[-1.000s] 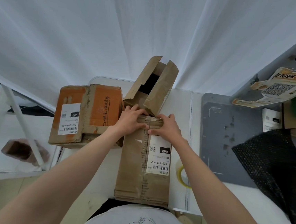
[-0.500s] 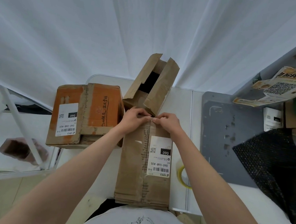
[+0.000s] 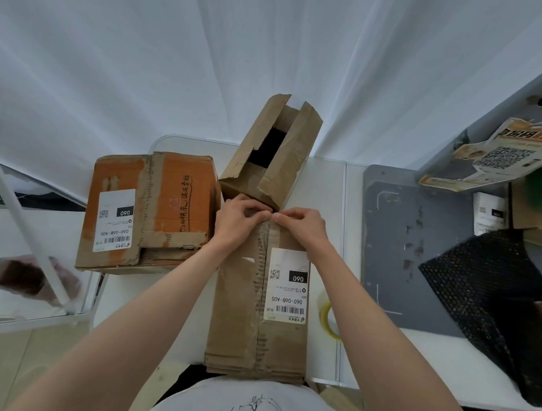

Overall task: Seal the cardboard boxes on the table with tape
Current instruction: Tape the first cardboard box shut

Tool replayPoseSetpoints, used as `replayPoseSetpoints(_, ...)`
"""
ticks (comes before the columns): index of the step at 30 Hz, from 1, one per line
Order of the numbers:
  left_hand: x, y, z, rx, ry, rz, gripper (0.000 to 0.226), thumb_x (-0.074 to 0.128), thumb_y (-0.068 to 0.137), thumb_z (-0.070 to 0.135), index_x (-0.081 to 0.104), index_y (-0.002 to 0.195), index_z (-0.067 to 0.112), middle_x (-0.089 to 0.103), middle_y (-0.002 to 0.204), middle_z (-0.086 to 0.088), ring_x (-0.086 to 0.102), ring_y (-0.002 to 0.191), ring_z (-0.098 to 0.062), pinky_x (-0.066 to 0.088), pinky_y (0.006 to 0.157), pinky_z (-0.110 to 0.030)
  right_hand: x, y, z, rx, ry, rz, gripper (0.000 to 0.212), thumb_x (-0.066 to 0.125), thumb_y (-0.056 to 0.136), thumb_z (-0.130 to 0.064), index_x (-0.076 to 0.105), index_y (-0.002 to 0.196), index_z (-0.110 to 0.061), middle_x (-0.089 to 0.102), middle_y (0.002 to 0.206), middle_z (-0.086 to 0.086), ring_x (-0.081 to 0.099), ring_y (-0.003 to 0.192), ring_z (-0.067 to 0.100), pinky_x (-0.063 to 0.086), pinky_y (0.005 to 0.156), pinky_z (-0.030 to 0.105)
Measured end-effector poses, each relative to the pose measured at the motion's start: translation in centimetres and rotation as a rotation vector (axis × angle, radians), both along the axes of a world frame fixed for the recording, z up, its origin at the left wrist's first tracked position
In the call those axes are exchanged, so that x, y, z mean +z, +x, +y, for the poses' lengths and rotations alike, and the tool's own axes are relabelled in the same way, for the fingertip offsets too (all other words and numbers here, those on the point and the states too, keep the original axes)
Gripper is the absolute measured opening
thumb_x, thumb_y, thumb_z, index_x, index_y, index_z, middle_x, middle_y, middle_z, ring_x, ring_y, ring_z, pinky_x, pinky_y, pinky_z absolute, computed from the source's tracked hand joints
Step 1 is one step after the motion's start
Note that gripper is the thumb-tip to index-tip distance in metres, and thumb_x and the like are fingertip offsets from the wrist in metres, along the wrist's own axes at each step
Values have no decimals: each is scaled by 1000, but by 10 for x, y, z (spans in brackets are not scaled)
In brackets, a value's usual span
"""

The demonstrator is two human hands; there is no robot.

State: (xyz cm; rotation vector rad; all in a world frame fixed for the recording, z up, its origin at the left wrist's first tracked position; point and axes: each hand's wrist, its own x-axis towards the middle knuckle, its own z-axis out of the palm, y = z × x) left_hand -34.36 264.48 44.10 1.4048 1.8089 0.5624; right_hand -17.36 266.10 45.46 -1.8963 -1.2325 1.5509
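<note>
White curtain behind the table (image 3: 325,190), where my left hand (image 3: 239,224) and right hand (image 3: 300,226) pinch the far end of the long box (image 3: 240,301) lying straight before me.

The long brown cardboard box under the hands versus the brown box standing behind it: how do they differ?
The long brown cardboard box lies flat with its flaps closed; the brown box standing behind it is tilted up with its flaps open, showing a dark inside. The long box carries a white label; none shows on the open one. The left hand and right hand pinch at the long box's far end only. Both are worn plain cardboard.
</note>
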Motion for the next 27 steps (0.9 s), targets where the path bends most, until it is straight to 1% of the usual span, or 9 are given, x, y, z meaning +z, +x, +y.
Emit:
replayPoseSetpoints(2, -2, -5, -6, -34, 29, 7, 29, 69, 90, 51, 76, 114, 36, 61, 116, 7, 53, 113, -19, 37, 97, -37, 0, 2, -9, 70, 16, 40, 44, 88, 73, -39, 76, 111, -21, 71, 111, 0, 67, 105, 16, 55, 89, 29)
replayPoseSetpoints(5, -2, 2, -7, -20, 66, 93, 27, 70, 88, 53, 76, 110, 39, 62, 115, 8, 48, 112, -18, 32, 98, -38, -6, -5, -26, 84, 171, -152, 56, 86, 76, -34, 67, 127, -22, 55, 130, 2, 56, 119, 20, 48, 103, 38)
replayPoseSetpoints(7, 0, 9, -5, -26, 84, 157, 26, 70, 88, 53, 77, 109, 38, 62, 115, 7, 47, 114, -19, 28, 99, -38, -5, -9, -33, 64, 217, -249, 67, 82, 80, -37, 55, 140, -23, 41, 146, 3, 45, 134, 24, 40, 111, 47)
replayPoseSetpoints(10, -1, 8, -9, -26, 107, 179, 34, 71, 87, 54, 74, 114, 33, 58, 119, 2, 46, 118, -22, 29, 105, -40, 0, -3, -42, 159, 159, -325, 98, 86, 74, -43, 30, 155, -30, 13, 165, 5, 21, 149, 29, 25, 119, 56)
replayPoseSetpoints(14, -1, 5, -30, -17, 187, 187, 54, 75, 85, 49, 60, 132, 27, 45, 135, -4, 39, 130, -25, 30, 115, -45, 4, 8, -72, 328, 85, -381, 125, 91, 68, -43, 6, 159, -38, -10, 168, 4, 4, 154, 31, 17, 120, 63)
replayPoseSetpoints(17, 1, 8, -54, -108, 236, 262, 66, 79, 82, 44, 52, 141, 31, 34, 151, -3, 25, 143, -26, 21, 123, -49, 2, 9, -91, 313, 123, -398, 127, 88, 72, -43, -4, 159, -40, -11, 168, 5, 6, 155, 33, 20, 119, 64)
replayPoseSetpoints(21, 0, 8, -87, -164, 271, 307, 71, 80, 82, 39, 48, 145, 33, 24, 160, -3, 14, 151, -28, 15, 125, -55, 9, 6, -98, 273, 168, -386, 124, 87, 75, -40, -4, 160, -38, -12, 168, 6, 7, 154, 34, 20, 119, 64)
replayPoseSetpoints(25, -1, 8, -107, -108, 262, 319, 66, 77, 85, 43, 50, 144, 33, 22, 163, -2, 12, 153, -26, 12, 126, -51, 14, 0, -121, 440, 136, -444, 134, 90, 69, -43, -10, 159, -39, -31, 163, 3, -9, 154, 38, 10, 118, 68)
replayPoseSetpoints(27, 1, 10, -110, -113, 247, 344, 61, 76, 86, 44, 54, 142, 31, 23, 163, -2, 12, 154, -26, 12, 126, -51, 13, -2, -140, 524, 138, -499, 134, 89, 71, -44, -13, 158, -38, -39, 160, 3, -15, 153, 41, 5, 118, 69)
